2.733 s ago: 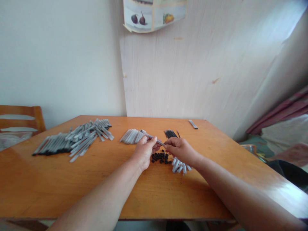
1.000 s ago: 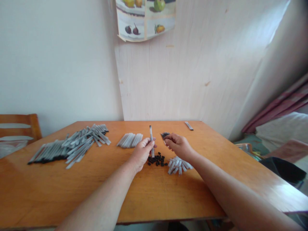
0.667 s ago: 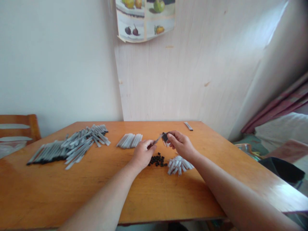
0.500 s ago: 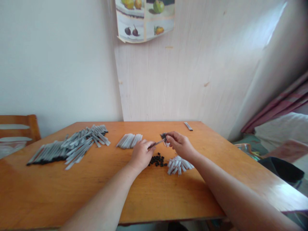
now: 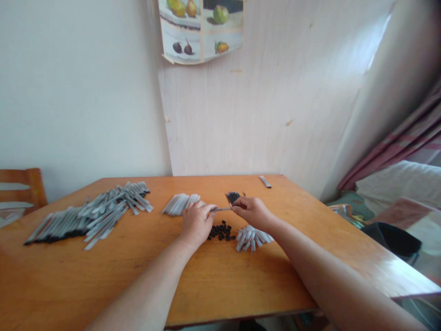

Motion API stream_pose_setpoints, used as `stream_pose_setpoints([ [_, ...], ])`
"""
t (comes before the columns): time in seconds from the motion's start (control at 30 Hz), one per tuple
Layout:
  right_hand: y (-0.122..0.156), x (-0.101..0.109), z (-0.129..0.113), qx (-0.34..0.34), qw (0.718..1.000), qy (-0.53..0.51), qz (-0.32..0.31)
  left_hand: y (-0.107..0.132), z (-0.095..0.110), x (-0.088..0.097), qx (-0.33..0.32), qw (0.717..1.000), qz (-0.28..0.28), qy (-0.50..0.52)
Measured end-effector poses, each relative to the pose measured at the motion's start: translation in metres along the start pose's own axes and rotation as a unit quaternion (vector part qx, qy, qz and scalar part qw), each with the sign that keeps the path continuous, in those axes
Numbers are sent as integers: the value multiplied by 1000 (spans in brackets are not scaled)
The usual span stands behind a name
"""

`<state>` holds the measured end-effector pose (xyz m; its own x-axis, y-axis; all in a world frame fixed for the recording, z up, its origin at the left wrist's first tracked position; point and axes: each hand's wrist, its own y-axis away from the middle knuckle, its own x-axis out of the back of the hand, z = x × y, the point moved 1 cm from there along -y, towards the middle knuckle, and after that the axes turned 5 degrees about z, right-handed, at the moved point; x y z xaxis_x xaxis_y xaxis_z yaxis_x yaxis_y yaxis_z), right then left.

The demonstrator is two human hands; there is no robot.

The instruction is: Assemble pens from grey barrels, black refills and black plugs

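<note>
In the head view, the left hand (image 5: 197,221) is holding one end of a thin grey tube (image 5: 222,209). Its fingers are curling around that end, and the back of the hand is facing up. The right hand (image 5: 253,211) is pinching the other end with its thumb and fingers. The tube is lying almost level between the two hands, over the bench (image 5: 213,285). Both tips are hiding in the fingers.

Little black caps (image 5: 222,231) are sitting in a loose heap on the near side of the tube. Just to their right, short whitish pieces (image 5: 253,239) are lying in a messy bunch. Behind the left hand, whitish tubes (image 5: 181,204) are resting side by side. Behind the right hand, thin dark sticks (image 5: 233,197) are lying close together. Far to the left, a big pile of grey tubes (image 5: 117,202) is spreading out, some showing black ends.
</note>
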<state>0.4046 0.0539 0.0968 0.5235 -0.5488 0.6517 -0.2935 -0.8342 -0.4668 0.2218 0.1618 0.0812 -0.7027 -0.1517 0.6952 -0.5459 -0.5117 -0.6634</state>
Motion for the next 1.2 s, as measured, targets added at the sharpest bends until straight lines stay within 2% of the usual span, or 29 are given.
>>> stream_pose_setpoints([
  [0.1,1,1,0,3,1000,8,-25,0,0,0,0,1000,6,-8],
  [0.2,1,2,0,6,999,18,-32,-1,-2,0,-1,999,43,-8],
  [0.3,-3,5,6,-9,1000,30,-1,-3,-6,-1,12,995,96,-4],
  [0.37,-6,9,14,-33,998,43,38,-3,-9,-2,20,994,110,7],
  [0.53,-13,19,37,-99,987,56,109,-3,-19,-13,12,995,91,50],
  [0.67,-16,25,56,-151,974,28,167,-2,-26,-21,13,995,60,79],
  [0.9,-22,41,89,-272,922,-35,274,-3,-27,-18,26,995,34,94],
  [1.07,-29,60,109,-325,891,-33,317,-4,-27,-16,32,994,31,100],
  [1.2,-36,72,126,-350,879,-9,324,-4,-27,-16,39,993,25,105],
])
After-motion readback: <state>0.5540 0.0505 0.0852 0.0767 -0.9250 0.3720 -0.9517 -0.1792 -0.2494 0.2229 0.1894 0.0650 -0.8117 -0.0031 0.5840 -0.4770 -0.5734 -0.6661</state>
